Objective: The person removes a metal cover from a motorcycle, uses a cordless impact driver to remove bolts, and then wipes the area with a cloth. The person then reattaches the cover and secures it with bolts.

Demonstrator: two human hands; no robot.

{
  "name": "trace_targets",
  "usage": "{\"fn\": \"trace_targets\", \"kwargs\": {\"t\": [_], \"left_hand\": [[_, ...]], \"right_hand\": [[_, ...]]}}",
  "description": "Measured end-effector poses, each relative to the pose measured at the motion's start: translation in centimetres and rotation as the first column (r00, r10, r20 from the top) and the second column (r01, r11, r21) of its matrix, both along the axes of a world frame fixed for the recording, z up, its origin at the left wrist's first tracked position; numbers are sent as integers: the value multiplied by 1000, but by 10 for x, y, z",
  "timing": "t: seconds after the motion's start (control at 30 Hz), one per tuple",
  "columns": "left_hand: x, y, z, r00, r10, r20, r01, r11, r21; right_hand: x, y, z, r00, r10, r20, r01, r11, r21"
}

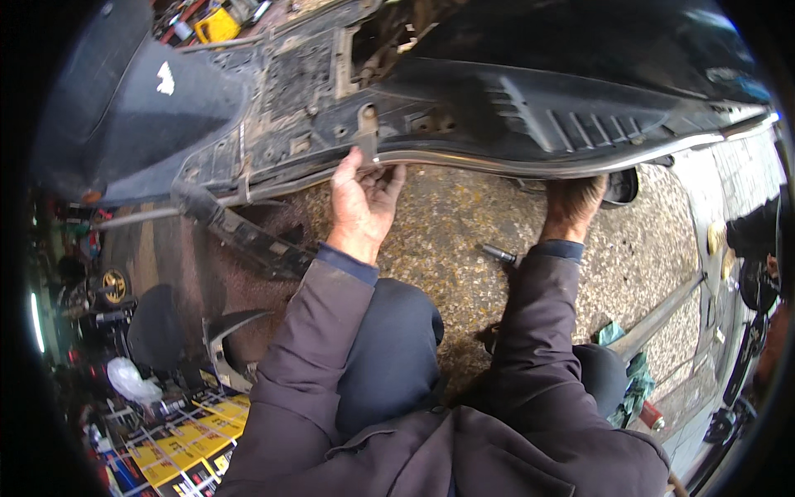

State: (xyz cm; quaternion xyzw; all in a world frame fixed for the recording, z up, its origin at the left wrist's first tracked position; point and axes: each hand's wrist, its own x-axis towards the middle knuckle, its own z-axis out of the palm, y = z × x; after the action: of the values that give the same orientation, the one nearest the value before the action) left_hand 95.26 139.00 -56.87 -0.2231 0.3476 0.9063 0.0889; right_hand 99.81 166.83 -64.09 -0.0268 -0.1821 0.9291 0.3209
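Note:
A long curved metal side rail (464,161) runs along the lower edge of a scooter's dark plastic body (571,108). My left hand (364,199) is closed on the rail beside a small metal bracket (367,137), the thumb against the bracket and the fingers curling behind the rail. Further right, my right hand (573,203) reaches up under the same rail. Its fingers are hidden behind the rail and body, so their grip does not show. The scooter's floorboard (290,108) lies above and left of my left hand.
Below the rail, a short dark cylindrical tool (498,253) lies on the speckled ground (464,215). A loose black plastic strip (257,240) slants at left. Yellow and black boxes (178,439) and a white plastic bag (132,381) sit lower left. A green cloth (636,385) lies at right.

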Motion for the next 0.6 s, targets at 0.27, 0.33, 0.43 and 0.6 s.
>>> {"fn": "trace_targets", "kwargs": {"t": [0.27, 0.33, 0.43, 0.6], "left_hand": [[-16, -68, -19, 975, 222, -9, -222, 974, 39], [-12, -81, -28, 992, 103, -71, -97, 991, 88], [-12, -109, -41, 974, -103, -200, 120, 990, 73], [-18, -172, -71, 982, -18, -188, -9, 990, -143]], "right_hand": [[-3, -5, 17, 971, -111, 213, 107, 994, 31], [-4, -6, 19, 972, -111, 205, 113, 994, 4], [-2, -5, 19, 957, -128, 260, 139, 990, -25], [-1, -7, 22, 954, -157, 257, 133, 985, 111]]}}
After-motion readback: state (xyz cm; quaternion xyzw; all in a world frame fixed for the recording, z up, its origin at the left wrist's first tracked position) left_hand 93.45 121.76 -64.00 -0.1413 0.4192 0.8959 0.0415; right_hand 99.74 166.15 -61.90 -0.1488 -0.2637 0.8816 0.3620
